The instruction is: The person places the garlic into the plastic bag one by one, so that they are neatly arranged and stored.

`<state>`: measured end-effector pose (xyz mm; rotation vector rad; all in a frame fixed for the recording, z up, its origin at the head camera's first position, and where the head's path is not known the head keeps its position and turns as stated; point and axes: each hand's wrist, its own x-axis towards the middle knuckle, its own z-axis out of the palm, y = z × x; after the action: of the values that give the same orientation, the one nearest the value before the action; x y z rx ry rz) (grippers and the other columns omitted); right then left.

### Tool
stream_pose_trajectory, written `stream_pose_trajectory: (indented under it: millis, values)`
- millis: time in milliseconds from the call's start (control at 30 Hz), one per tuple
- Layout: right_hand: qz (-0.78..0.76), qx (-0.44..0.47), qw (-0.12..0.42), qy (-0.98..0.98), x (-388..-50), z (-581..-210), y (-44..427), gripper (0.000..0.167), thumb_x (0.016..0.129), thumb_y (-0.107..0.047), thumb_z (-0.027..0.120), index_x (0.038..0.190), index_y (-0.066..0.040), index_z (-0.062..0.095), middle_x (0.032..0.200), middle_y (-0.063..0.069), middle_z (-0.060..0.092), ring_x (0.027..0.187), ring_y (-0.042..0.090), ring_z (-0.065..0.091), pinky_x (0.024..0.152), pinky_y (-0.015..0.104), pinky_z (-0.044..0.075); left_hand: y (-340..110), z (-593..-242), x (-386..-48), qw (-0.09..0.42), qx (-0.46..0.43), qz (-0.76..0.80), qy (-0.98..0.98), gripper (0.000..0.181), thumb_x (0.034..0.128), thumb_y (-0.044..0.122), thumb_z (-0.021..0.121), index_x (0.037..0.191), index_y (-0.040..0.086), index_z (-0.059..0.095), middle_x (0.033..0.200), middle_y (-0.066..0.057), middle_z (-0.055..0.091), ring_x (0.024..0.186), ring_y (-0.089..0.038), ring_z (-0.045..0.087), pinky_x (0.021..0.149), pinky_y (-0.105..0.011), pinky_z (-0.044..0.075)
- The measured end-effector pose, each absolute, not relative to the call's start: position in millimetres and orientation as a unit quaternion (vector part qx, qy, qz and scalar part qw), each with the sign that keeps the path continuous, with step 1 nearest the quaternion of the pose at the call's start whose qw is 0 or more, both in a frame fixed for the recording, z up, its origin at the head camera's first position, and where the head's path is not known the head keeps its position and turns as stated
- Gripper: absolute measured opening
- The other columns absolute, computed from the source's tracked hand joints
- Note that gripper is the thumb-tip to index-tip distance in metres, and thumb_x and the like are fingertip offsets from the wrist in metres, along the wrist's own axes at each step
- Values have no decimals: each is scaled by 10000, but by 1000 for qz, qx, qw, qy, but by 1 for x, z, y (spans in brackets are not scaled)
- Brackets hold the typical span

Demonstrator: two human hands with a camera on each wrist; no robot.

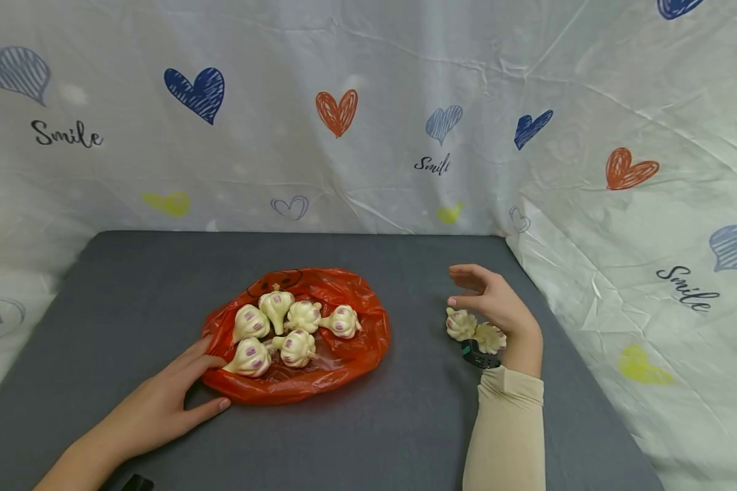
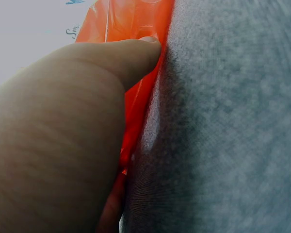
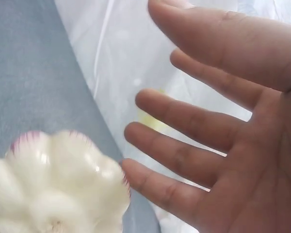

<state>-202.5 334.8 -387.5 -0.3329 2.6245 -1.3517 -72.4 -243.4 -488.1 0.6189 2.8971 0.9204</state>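
Observation:
A red plastic bag (image 1: pixel 371 334) lies spread on the table with its mouth up and several garlic bulbs (image 1: pixel 250 357) inside. My left hand (image 1: pixel 162 409) rests against the bag's near left side with fingers extended; in the left wrist view the thumb (image 2: pixel 136 53) touches the red plastic. Further right, two more garlic bulbs (image 1: pixel 461 324) sit side by side on the table. My right hand (image 1: pixel 505 307) is just beside and above them, fingers spread and holding nothing. The right wrist view shows one white, purple-streaked garlic bulb (image 3: pixel 63 179) close to the fingertips.
The grey table (image 1: pixel 405 436) ends at a pale curtain (image 1: pixel 381 177) printed with hearts, which hangs behind it and along the right. A black band (image 1: pixel 480 355) is on the right wrist. A small black object (image 1: pixel 138 483) shows at the bottom left.

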Motion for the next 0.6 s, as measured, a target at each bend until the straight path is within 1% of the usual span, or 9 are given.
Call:
stream_pose_trajectory:
  millis: [267,467,600]
  values:
    - [-449,-118,148,873,-204,-397,341,695,963,-195,866,1576,-76,561,1624,203,519,1535,424,441,1173,611,442,-243,-488,-73,23,201,295,934,609,942,643,796,1397,261,660,1690,-245,405,1490,-524,452,1020,-729,507]
    - [-452,-119,174,867,-206,-401,342,724,933,-123,873,1578,-52,553,1623,249,503,1518,446,462,1196,624,406,-244,-487,-73,32,197,293,935,618,948,661,778,1410,270,650,1704,-239,385,1503,-523,435,1021,-731,504]
    - [-450,-120,189,864,-206,-402,342,743,945,-103,860,1598,-20,517,1640,259,479,1526,469,449,1209,632,391,-244,-485,-73,35,196,294,935,623,950,662,775,1412,264,650,1706,-242,379,1508,-528,424,1026,-742,493]
